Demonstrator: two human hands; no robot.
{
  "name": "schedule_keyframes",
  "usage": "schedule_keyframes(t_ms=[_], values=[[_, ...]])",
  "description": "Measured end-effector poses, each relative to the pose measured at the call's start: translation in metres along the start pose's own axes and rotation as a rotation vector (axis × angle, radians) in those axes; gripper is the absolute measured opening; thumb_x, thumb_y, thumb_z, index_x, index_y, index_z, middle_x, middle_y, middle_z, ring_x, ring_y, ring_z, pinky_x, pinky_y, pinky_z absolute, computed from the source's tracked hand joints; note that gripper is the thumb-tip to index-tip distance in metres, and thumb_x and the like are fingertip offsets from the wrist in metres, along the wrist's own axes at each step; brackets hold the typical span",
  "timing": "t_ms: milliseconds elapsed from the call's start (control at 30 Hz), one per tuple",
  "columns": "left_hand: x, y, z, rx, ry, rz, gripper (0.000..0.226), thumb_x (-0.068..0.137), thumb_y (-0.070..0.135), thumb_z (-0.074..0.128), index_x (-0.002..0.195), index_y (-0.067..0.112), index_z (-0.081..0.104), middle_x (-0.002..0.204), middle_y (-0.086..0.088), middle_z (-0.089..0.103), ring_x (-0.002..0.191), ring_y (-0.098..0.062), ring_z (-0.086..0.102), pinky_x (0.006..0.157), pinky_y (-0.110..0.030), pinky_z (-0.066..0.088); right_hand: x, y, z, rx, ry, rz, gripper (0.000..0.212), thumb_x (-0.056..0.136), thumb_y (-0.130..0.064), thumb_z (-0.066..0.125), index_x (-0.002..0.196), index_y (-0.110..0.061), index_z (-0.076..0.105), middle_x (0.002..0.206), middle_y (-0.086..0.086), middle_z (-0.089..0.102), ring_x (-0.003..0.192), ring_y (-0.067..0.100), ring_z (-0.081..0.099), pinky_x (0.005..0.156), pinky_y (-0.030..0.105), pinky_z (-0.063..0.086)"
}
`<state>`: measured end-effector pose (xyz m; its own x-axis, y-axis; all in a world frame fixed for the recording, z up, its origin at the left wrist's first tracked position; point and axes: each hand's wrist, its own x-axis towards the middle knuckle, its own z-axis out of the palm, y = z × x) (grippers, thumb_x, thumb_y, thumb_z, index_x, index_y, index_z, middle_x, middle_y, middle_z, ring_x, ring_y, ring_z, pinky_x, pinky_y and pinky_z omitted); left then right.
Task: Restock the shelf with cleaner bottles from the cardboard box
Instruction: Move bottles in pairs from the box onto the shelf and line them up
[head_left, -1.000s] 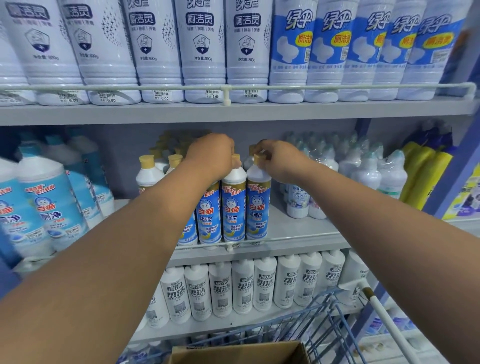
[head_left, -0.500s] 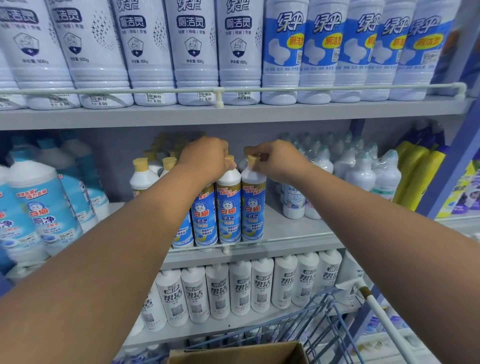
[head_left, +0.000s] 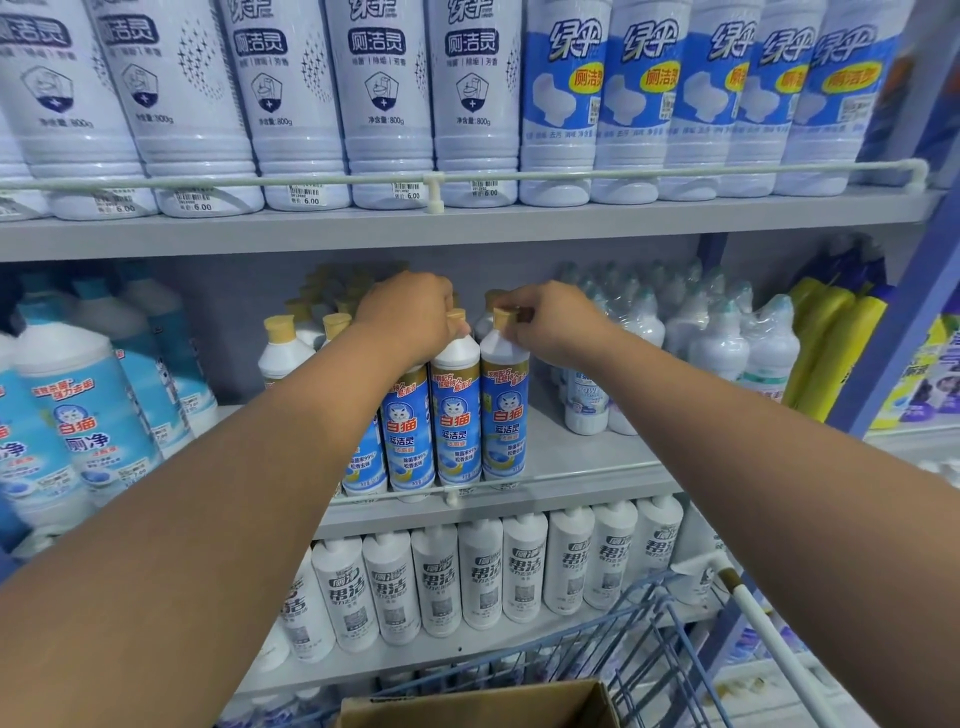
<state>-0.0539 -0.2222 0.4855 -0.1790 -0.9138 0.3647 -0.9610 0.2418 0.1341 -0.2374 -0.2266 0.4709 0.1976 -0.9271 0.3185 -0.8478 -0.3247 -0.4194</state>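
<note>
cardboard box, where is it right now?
Head view, bottom centre: the cardboard box sits in the blue wire cart, below the shelf's row of white bottles.

— Type of location?
— Retail shop, cleaning-products aisle: tiered grey shelves (head_left: 467, 228) packed with identical bottles (head_left: 387, 98), barcode price stickers (head_left: 310, 195) marked 6.00, blue wire trolley (head_left: 639, 649) in front

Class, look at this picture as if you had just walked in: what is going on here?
A person is stocking a shop shelf. The left hand grips the tops of yellow-capped cleaner bottles on the middle shelf, while the right hand pinches the cap of the rightmost bottle. An open cardboard box sits below in a blue wire trolley.
</note>
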Motion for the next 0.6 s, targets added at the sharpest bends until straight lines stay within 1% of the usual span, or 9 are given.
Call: schedule_keyframes(t_ms=[100, 167, 233, 267, 300, 367, 433, 500, 600], values=[[-0.003, 0.002, 0.003, 0.115, 0.025, 0.014, 0.032, 0.091, 0.046, 0.063, 0.104, 0.017, 0.061, 0.101, -0.008, 0.068, 0.09, -0.028, 0.061, 0.073, -0.034, 0.042, -0.005, 0.003, 0.006, 0.079, 0.014, -0.003, 0.041, 0.097, -0.015, 0.058, 0.137, -0.023, 0.061, 0.131, 0.006, 0.066, 0.111, 0.022, 0.062, 0.082, 0.026, 0.047], [-0.009, 0.002, 0.008, 0.194, 0.1, 0.034, 0.039, 0.093, 0.05, 0.058, 0.113, 0.017, 0.06, 0.107, -0.01, 0.069, 0.097, -0.031, 0.062, 0.081, -0.038, 0.043, -0.012, 0.007, 0.014, 0.136, 0.041, -0.012, 0.042, 0.098, -0.017, 0.06, 0.139, -0.022, 0.059, 0.128, 0.006, 0.067, 0.113, 0.021, 0.062, 0.091, 0.029, 0.049], [-0.018, 0.002, 0.016, 0.204, 0.167, 0.05, 0.055, 0.093, 0.052, 0.056, 0.134, 0.015, 0.051, 0.122, -0.011, 0.065, 0.113, -0.032, 0.057, 0.092, -0.041, 0.044, -0.018, 0.01, 0.022, 0.182, 0.081, 0.002, 0.05, 0.097, -0.021, 0.061, 0.146, -0.026, 0.051, 0.131, 0.005, 0.065, 0.114, 0.02, 0.062, 0.093, 0.027, 0.048], [-0.023, 0.002, 0.02, 0.189, 0.195, 0.061, 0.062, 0.094, 0.052, 0.055, 0.143, 0.015, 0.044, 0.129, -0.011, 0.062, 0.12, -0.031, 0.053, 0.098, -0.042, 0.042, -0.021, 0.011, 0.026, 0.183, 0.096, 0.009, 0.056, 0.097, -0.023, 0.062, 0.15, -0.027, 0.044, 0.134, 0.006, 0.063, 0.115, 0.021, 0.061, 0.095, 0.03, 0.049], [-0.027, 0.003, 0.023, 0.178, 0.218, 0.074, 0.065, 0.095, 0.051, 0.054, 0.147, 0.016, 0.04, 0.136, -0.01, 0.058, 0.126, -0.031, 0.049, 0.103, -0.043, 0.038, -0.024, 0.012, 0.03, 0.167, 0.107, 0.013, 0.063, 0.096, -0.025, 0.062, 0.154, -0.026, 0.036, 0.138, 0.008, 0.06, 0.119, 0.024, 0.06, 0.098, 0.033, 0.049], [-0.037, 0.004, 0.028, 0.172, 0.243, 0.091, 0.064, 0.096, 0.049, 0.052, 0.15, 0.018, 0.037, 0.144, -0.009, 0.051, 0.134, -0.03, 0.041, 0.113, -0.043, 0.029, -0.033, 0.012, 0.036, 0.139, 0.13, 0.03, 0.075, 0.096, -0.027, 0.063, 0.159, -0.019, 0.022, 0.147, 0.012, 0.051, 0.13, 0.027, 0.053, 0.104, 0.038, 0.046], [-0.05, 0.004, 0.033, 0.151, 0.255, 0.089, 0.063, 0.097, 0.047, 0.052, 0.152, 0.02, 0.038, 0.153, -0.01, 0.042, 0.143, -0.031, 0.032, 0.119, -0.044, 0.019, -0.046, 0.013, 0.041, 0.136, 0.161, 0.047, 0.079, 0.097, -0.028, 0.061, 0.16, -0.013, 0.014, 0.15, 0.014, 0.046, 0.134, 0.029, 0.047, 0.104, 0.039, 0.043], [-0.067, 0.003, 0.041, 0.119, 0.282, 0.086, 0.061, 0.096, 0.046, 0.054, 0.151, 0.02, 0.04, 0.159, -0.012, 0.034, 0.149, -0.032, 0.023, 0.122, -0.044, 0.013, -0.063, 0.015, 0.049, 0.122, 0.187, 0.041, 0.08, 0.097, -0.028, 0.06, 0.159, -0.011, 0.013, 0.151, 0.014, 0.042, 0.137, 0.029, 0.042, 0.107, 0.039, 0.038], [-0.096, 0.004, 0.059, 0.119, 0.29, 0.094, 0.06, 0.096, 0.044, 0.056, 0.149, 0.018, 0.044, 0.16, -0.014, 0.031, 0.15, -0.034, 0.02, 0.122, -0.046, 0.012, -0.095, 0.024, 0.068, 0.086, 0.196, 0.023, 0.076, 0.099, -0.028, 0.058, 0.158, -0.009, 0.015, 0.156, 0.013, 0.034, 0.143, 0.028, 0.033, 0.113, 0.037, 0.032]])
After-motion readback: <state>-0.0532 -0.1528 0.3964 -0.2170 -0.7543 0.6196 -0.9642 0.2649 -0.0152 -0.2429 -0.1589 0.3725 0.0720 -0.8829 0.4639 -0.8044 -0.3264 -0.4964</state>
